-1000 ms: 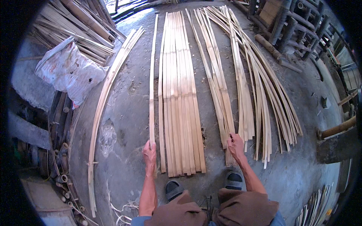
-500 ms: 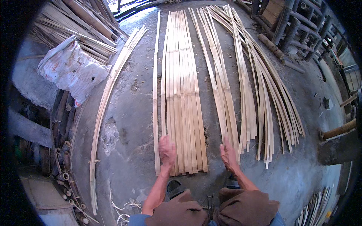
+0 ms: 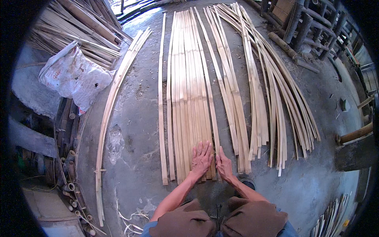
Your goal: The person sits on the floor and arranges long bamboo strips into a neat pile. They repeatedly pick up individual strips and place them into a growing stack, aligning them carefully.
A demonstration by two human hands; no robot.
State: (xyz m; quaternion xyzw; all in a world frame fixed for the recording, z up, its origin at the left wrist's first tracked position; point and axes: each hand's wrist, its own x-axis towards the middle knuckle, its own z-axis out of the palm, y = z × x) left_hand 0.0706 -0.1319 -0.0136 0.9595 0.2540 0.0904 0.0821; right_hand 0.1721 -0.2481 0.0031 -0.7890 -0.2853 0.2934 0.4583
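Observation:
Long pale bamboo strips lie side by side in a flat row (image 3: 187,114) on the floor in front of me. My left hand (image 3: 201,160) rests flat across the near ends at the row's right side, fingers spread. Close beside it, my right hand (image 3: 224,166) has its fingers around the near end of a bamboo strip (image 3: 211,106) along the row's right edge. That strip's tip is partly hidden by the hand. One single strip (image 3: 162,114) lies apart on the left. Further loose strips (image 3: 239,130) stretch along the right of the row.
More bamboo strips (image 3: 296,106) fan out farther right. A tied bundle (image 3: 103,130) lies to the left, near a white sack (image 3: 75,75) and stacked bamboo (image 3: 90,21). Bamboo frames (image 3: 316,29) stand at far right. Thin curled shavings (image 3: 128,219) lie near my left knee.
My left hand has moved right, from the row's left edge onto its right side. My right hand has come left, from the loose strips to the row's right edge.

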